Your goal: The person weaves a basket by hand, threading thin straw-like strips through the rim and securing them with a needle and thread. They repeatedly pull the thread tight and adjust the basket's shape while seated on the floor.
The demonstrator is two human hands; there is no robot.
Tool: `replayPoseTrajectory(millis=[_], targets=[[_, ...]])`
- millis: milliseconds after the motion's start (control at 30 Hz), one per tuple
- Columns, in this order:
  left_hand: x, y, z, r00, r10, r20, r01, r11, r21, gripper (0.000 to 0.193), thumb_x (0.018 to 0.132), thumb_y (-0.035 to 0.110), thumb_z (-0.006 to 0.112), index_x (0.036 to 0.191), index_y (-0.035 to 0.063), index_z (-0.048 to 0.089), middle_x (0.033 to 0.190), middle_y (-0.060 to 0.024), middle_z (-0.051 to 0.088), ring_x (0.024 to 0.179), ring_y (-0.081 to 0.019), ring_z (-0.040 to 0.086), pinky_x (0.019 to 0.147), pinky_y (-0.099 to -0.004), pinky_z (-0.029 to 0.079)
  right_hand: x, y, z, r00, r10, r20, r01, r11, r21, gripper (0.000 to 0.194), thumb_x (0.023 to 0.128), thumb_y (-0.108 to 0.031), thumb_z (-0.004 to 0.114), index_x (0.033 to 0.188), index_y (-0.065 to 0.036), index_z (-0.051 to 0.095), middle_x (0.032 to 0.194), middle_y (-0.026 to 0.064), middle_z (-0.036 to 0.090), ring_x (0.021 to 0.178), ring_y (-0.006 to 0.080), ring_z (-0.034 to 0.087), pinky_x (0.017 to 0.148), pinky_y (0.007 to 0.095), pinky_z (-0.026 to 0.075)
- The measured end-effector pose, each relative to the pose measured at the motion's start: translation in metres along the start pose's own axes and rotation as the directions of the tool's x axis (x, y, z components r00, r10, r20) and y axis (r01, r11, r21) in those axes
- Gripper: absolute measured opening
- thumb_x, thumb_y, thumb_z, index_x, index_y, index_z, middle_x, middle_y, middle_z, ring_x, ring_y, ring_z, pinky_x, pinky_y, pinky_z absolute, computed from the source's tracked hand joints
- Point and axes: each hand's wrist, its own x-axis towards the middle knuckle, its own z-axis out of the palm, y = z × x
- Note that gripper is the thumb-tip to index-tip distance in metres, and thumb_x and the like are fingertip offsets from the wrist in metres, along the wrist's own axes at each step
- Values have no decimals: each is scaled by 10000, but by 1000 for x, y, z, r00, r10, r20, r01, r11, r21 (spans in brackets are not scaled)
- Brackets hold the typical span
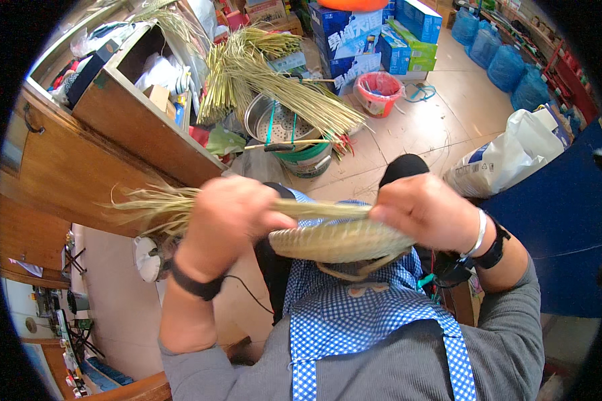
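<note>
Both my hands hold a curved, woven straw piece (338,242) over my lap, a little blurred. My left hand (231,220) is closed around a bundle of loose straw stalks (155,206) whose frayed ends fan out to the left. From it the stalks run along the woven rim to my right hand (424,213), which grips the piece and stalks at the other end. A narrow straw loop (353,273) hangs under the woven part. Beneath lies my blue-and-white checked apron (351,326). My fingertips are partly hidden.
Ahead, long straw bundles (281,90) lie over a perforated steel steamer pot (276,123) on a green-rimmed bucket (306,160). A wooden cabinet (145,115) is at left; a red bin (379,95), stacked cartons (346,40) and a white plastic bag (506,150) stand ahead and right.
</note>
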Motion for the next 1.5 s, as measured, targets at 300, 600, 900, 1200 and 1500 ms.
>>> replayPoseTrajectory(millis=[300,600,900,1200,1500], targets=[[-23,-103,-17,449,-598,-664,615,746,-256,164,990,121,626,1102,10,670,1048,-80,690,966,-166,634,869,-292,499,-4,128,-98,426,568,-704,107,741,663,341,1003,-267,586,1182,11,671,1104,84,699,973,135,662,878,281,523],[88,-214,208,800,-566,199,600,744,-294,199,888,182,693,975,7,728,931,-113,729,864,-212,686,786,-322,530,59,282,-93,376,-226,-899,-744,505,-438,400,926,31,539,1322,-13,570,1197,197,659,1073,350,648,922,399,519],[87,-222,371,355,-706,613,914,123,-387,255,897,267,686,936,16,705,758,-104,702,627,-184,678,577,-337,533,74,362,-75,69,531,-845,-318,814,486,425,1026,-373,535,1080,17,694,958,91,700,885,177,624,774,324,483],[112,-233,371,87,-602,794,784,-450,-428,283,992,287,609,799,86,556,644,5,540,504,-104,507,392,-250,337,55,375,-73,324,197,-925,-683,725,-85,418,1051,-323,516,1200,37,667,1067,66,689,946,129,592,865,270,456],[131,-288,314,398,-834,383,50,-397,-917,433,1034,388,511,1305,51,518,1229,-103,581,1083,-194,572,862,-376,503,88,340,-63,136,535,-834,-367,809,459,411,1023,-379,564,1012,5,711,789,-7,613,730,92,527,677,265,439]])
